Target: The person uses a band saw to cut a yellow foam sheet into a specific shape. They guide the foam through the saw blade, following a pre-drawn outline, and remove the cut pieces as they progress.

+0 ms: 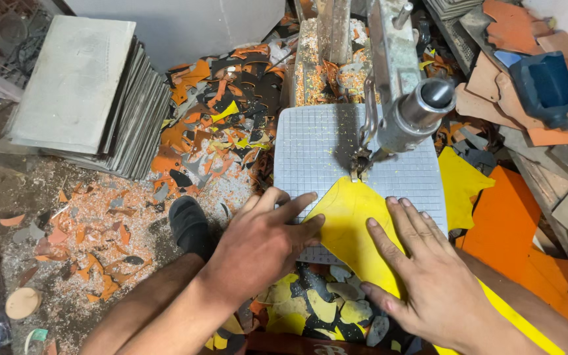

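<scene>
left hand [261, 243] flat, fingers spread, pressing left edge of yellow sheet [350, 223] on grey gridded saw table [310, 151]. right hand [428, 276] also flat and open, palm down on sheet, grasping nothing. sheet tip touches saw blade [357, 167]. orange and black scraps [218, 125] on floor beside grey board stack [93, 98].

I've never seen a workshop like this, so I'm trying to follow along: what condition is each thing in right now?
Yellow sheet: flat on the saw table, its tip at the blade.
Left hand: pressing the sheet's left edge.
Right hand: spread flat on the sheet.
Saw table: dusted with yellow chips.
Grey sheet stack: piled, fanned out.
Offcuts: scattered in a heap.
</scene>
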